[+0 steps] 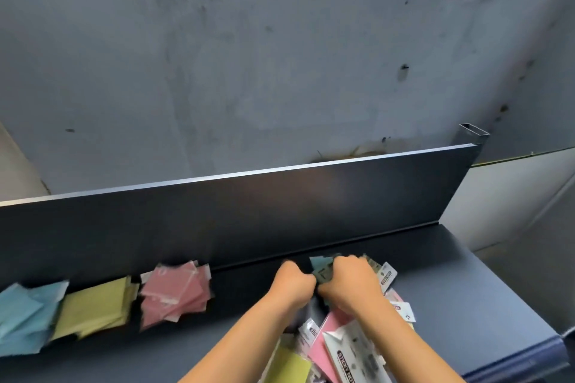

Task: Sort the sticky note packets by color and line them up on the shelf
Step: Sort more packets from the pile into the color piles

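Note:
Three sorted piles lie on the dark shelf (451, 289) at the left: blue packets (25, 317), yellow packets (93, 308) and pink packets (174, 292). My left hand (292, 284) and my right hand (348, 284) meet at the shelf's middle, both closed around a bunch of greenish packets (322, 274) pressed toward the back wall. The bunch is blurred and mostly hidden by my fingers. An unsorted heap (336, 348) of pink, yellow and white-labelled packets lies under my right forearm near the front edge.
The shelf's dark back panel (249, 214) rises behind the piles. A grey stained wall (280, 56) stands beyond it. The shelf's right end (529, 320) drops off beside a pale floor.

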`<move>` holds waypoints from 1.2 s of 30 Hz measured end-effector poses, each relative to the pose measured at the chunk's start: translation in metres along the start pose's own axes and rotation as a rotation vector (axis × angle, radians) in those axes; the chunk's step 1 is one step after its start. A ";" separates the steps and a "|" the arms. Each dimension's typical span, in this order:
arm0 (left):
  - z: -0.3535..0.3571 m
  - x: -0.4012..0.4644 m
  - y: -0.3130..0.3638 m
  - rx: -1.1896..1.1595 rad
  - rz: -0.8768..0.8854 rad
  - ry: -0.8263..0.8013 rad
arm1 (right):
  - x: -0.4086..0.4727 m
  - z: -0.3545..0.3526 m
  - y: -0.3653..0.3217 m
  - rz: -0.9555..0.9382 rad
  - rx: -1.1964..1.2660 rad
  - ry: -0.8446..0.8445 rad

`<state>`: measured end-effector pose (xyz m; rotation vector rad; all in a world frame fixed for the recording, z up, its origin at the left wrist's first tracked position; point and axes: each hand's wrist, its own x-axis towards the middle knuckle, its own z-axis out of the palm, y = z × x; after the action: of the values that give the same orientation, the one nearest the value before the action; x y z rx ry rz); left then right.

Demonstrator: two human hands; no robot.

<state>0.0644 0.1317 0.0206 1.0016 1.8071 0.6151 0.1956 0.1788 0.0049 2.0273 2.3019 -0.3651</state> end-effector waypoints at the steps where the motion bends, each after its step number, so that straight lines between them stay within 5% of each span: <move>1: 0.007 0.000 0.008 -0.039 -0.023 -0.005 | 0.001 0.000 0.004 -0.004 0.058 0.002; 8: 0.031 0.006 0.028 -0.513 -0.119 -0.107 | 0.011 -0.012 0.031 -0.059 0.534 -0.138; 15: 0.012 0.001 0.005 -0.458 -0.073 -0.113 | 0.017 -0.020 0.039 0.072 1.081 -0.184; 36: -0.143 -0.082 -0.105 -0.636 -0.024 0.526 | -0.005 -0.020 -0.083 -0.265 1.038 -0.369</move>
<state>-0.0861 0.0088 0.0423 0.3992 1.8550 1.4277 0.1167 0.1690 0.0366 1.6179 2.3180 -2.0871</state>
